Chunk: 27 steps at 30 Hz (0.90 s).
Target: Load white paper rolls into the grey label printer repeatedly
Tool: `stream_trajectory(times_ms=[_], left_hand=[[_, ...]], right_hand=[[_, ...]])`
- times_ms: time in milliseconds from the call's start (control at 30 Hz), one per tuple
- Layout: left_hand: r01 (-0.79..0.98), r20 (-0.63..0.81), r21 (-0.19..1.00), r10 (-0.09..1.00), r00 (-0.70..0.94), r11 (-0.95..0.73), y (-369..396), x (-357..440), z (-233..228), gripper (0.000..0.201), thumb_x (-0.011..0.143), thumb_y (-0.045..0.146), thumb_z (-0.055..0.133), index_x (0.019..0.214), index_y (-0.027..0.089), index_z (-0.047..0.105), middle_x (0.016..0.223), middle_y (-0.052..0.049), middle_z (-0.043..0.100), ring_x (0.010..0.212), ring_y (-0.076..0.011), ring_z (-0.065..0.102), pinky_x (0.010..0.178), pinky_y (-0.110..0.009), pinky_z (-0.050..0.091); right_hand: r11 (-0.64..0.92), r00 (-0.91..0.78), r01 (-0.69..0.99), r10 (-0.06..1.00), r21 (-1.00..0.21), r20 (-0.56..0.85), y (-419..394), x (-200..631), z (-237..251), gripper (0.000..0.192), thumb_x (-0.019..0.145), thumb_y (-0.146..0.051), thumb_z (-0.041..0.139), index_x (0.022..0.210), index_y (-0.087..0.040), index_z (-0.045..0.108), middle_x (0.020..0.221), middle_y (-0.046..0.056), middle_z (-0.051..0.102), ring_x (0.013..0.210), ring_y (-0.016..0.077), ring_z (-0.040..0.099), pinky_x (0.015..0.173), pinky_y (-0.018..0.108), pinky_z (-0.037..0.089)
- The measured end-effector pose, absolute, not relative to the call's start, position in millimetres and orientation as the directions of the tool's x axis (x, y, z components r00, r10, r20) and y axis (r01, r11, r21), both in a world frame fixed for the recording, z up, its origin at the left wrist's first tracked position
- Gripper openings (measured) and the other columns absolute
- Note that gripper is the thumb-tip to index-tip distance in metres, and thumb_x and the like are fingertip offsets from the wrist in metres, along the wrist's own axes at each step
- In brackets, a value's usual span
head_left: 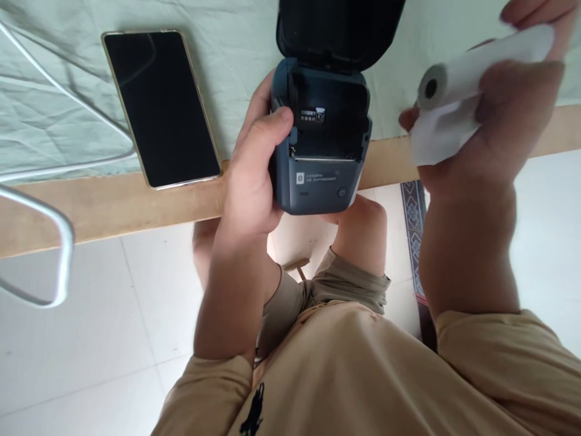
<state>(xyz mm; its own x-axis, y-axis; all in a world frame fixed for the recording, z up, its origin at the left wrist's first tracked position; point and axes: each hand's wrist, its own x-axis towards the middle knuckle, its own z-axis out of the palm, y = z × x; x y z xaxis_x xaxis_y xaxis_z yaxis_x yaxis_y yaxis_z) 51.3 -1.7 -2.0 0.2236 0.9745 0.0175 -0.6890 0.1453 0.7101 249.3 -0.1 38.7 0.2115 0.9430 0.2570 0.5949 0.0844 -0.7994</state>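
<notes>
My left hand [254, 157] grips a dark blue portable label printer [318, 188] by its left side, thumb on the upper edge. The printer's black lid [340, 27] is swung up, and its paper bay [331, 133] holds no roll. A power button and small printed markings show on its front face. To the right, my right hand [503, 121] is closed around a white paper roll [454, 82], held apart from the printer. A loose end of paper [442, 133] hangs from the roll. The fingers there are partly blurred and hidden.
A black-screened phone or small tablet [163, 109] lies on the pale green cloth [236, 36] at the left. Beside it a white cable [68, 91] loops over the wooden table edge [181, 203]. My legs and a tiled floor [91, 315] are below.
</notes>
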Motion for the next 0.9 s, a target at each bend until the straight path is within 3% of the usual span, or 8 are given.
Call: stream_trajectory(times_ms=[67, 100, 167, 333, 467, 700, 800, 900], left_hand=[[-0.695, 0.016, 0.701, 0.971, 0.238, 0.159, -2.9, 51.0, -0.4, 0.018, 0.087, 0.033, 0.051, 0.102, 0.027, 0.059, 0.095, -0.001, 0.065, 0.114, -0.0242, 0.059, 0.072, -0.032, 0.049], [-0.689, 0.011, 0.706, 0.970, 0.241, 0.164, -3.7, 51.1, 1.0, 0.017, 0.087, 0.031, 0.050, 0.102, 0.027, 0.059, 0.096, -0.001, 0.064, 0.113, -0.0237, 0.059, 0.073, -0.031, 0.049], [-0.662, -0.009, 0.729, 0.969, 0.247, 0.176, -5.2, 51.5, 4.2, 0.018, 0.089, 0.029, 0.047, 0.098, 0.024, 0.061, 0.097, -0.001, 0.063, 0.109, -0.0227, 0.060, 0.079, -0.031, 0.049], [-0.628, -0.023, 0.759, 0.971, 0.239, 0.173, -6.3, 51.3, 5.7, 0.022, 0.088, 0.033, 0.046, 0.091, 0.024, 0.066, 0.097, -0.002, 0.064, 0.115, -0.0253, 0.057, 0.092, -0.034, 0.047], [-0.638, -0.041, 0.746, 0.968, 0.246, 0.193, -5.3, 48.0, 2.5, 0.016, 0.087, 0.034, 0.051, 0.094, 0.027, 0.064, 0.101, 0.000, 0.067, 0.128, -0.0280, 0.050, 0.099, -0.035, 0.044], [-0.650, 0.047, 0.748, 0.965, 0.257, 0.136, -5.1, 48.3, 1.7, 0.025, 0.090, 0.032, 0.044, 0.097, 0.022, 0.066, 0.098, -0.003, 0.066, 0.122, -0.0258, 0.054, 0.090, -0.031, 0.047], [-0.655, 0.018, 0.740, 0.969, 0.246, 0.152, -4.9, 47.9, 1.1, 0.020, 0.089, 0.032, 0.047, 0.095, 0.025, 0.064, 0.098, -0.002, 0.066, 0.118, -0.0240, 0.057, 0.089, -0.030, 0.049], [-0.634, -0.026, 0.751, 0.967, 0.255, 0.187, -5.4, 45.4, 0.4, 0.016, 0.085, 0.037, 0.052, 0.095, 0.031, 0.064, 0.103, 0.001, 0.067, 0.113, -0.0237, 0.059, 0.093, -0.031, 0.049]], right_hand=[[-0.051, 0.312, 0.208, 0.950, -0.977, 0.017, 0.6, 251.0, 26.6, 0.045, 0.068, -0.030, 0.031, 0.113, -0.030, 0.037, 0.093, 0.003, 0.051, 0.073, 0.0175, 0.056, 0.058, 0.036, 0.046], [-0.109, 0.310, 0.043, 0.946, -0.993, -0.091, 1.9, 252.4, 20.0, 0.049, 0.064, -0.030, 0.036, 0.113, -0.030, 0.039, 0.092, 0.003, 0.052, 0.074, 0.0176, 0.056, 0.057, 0.035, 0.045], [-0.226, 0.225, -0.077, 0.945, -0.971, -0.238, 4.3, 254.7, 8.1, 0.054, 0.057, -0.031, 0.042, 0.111, -0.031, 0.044, 0.101, 0.003, 0.056, 0.081, 0.0178, 0.056, 0.058, 0.032, 0.045], [-0.265, 0.017, -0.133, 0.963, -0.955, -0.269, 3.8, 249.1, -5.3, 0.046, 0.059, -0.039, 0.047, 0.104, -0.030, 0.052, 0.095, 0.004, 0.062, 0.078, 0.0198, 0.056, 0.064, 0.036, 0.047], [-0.244, 0.045, -0.202, 0.965, -0.949, -0.258, 1.6, 237.3, -3.8, 0.054, 0.068, -0.058, 0.051, 0.117, -0.033, 0.048, 0.082, 0.001, 0.059, 0.068, 0.0181, 0.054, 0.062, 0.036, 0.047], [-0.136, 0.189, -0.084, 0.970, -0.987, -0.150, 1.8, 234.8, 6.8, 0.071, 0.073, -0.043, 0.049, 0.138, -0.043, 0.021, 0.115, 0.001, 0.058, 0.079, 0.0156, 0.057, 0.061, 0.031, 0.047], [-0.153, 0.145, -0.094, 0.975, -0.984, -0.166, 1.6, 246.4, 0.6, 0.064, 0.073, -0.041, 0.047, 0.134, -0.037, 0.030, 0.130, 0.005, 0.053, 0.094, 0.0182, 0.060, 0.072, 0.036, 0.052], [-0.183, 0.137, -0.025, 0.973, -0.983, -0.185, 1.6, 257.3, -14.9, 0.049, 0.076, -0.045, 0.043, 0.122, -0.031, 0.043, 0.126, 0.009, 0.057, 0.104, 0.0225, 0.061, 0.081, 0.042, 0.052]])
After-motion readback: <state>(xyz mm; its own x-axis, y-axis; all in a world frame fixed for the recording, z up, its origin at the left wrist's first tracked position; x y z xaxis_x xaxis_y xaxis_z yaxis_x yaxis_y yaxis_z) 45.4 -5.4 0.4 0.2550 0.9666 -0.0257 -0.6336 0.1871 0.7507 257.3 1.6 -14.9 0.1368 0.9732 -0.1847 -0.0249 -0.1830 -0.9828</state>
